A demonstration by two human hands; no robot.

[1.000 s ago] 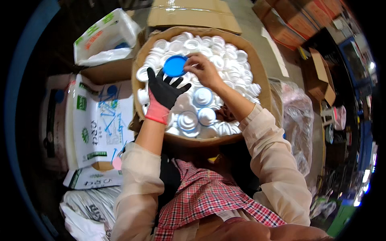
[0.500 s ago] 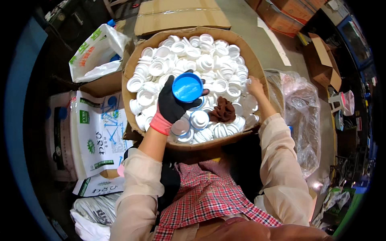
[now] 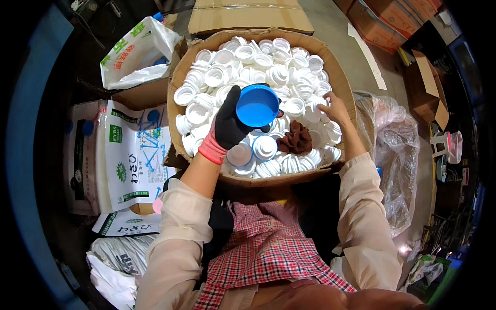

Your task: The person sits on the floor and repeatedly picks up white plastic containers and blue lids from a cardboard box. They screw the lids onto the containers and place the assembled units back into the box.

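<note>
In my left hand (image 3: 231,124), wearing a black glove with a pink cuff, is a round blue plastic cap (image 3: 257,106), its hollow side turned up. Fingers wrap around the cap's rim over the pile. At the right side of the cardboard box (image 3: 347,82), my bare right hand (image 3: 337,109) has its fingers curled on a white plastic cap (image 3: 314,110) among the others. White caps (image 3: 214,76) fill the box in a heap. A crumpled brown cloth (image 3: 295,138) lies on them, beside a blue-rimmed white cap (image 3: 264,148).
To the left stand a white plastic bag (image 3: 137,51) and a carton lined with a printed white sheet (image 3: 132,170). A clear plastic bag (image 3: 395,165) lies to the right. Behind is a closed cardboard box (image 3: 250,15); an open carton (image 3: 424,85) sits far right.
The view has shifted, so the box sits further right and higher. My left hand still holds the blue cap. My right hand's fingers have moved inward onto the white caps.
</note>
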